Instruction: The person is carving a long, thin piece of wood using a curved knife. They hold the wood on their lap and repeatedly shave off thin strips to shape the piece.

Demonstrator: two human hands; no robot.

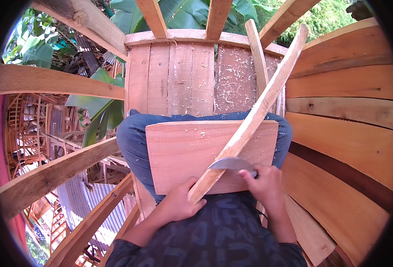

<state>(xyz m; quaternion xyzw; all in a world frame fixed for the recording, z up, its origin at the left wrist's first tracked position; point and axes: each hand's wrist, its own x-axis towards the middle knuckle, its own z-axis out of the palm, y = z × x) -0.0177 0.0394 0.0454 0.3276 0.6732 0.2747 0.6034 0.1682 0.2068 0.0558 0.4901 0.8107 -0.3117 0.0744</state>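
A long, slightly curved wooden stick (254, 116) runs slantwise from near my waist up to the far right. Its near end is gripped by my left hand (178, 201), the fingers wrapped round it. In my right hand (267, 182) is a knife with a curved metal blade (230, 163); its handle is mostly hidden by the fingers. The blade lies across the stick, a little beyond my left hand. Under the stick, a flat wooden board (183, 153) rests across my crossed legs (134, 133), with a few shavings on it.
Pale shavings are scattered over the plank floor (183, 80) ahead. A second narrow stick (257, 58) leans at the far rail (183, 35). Orange-brown planks form a wall (343, 120) on the right. Wooden rails (54, 82) with open gaps stand on the left, above corrugated metal sheets (98, 204).
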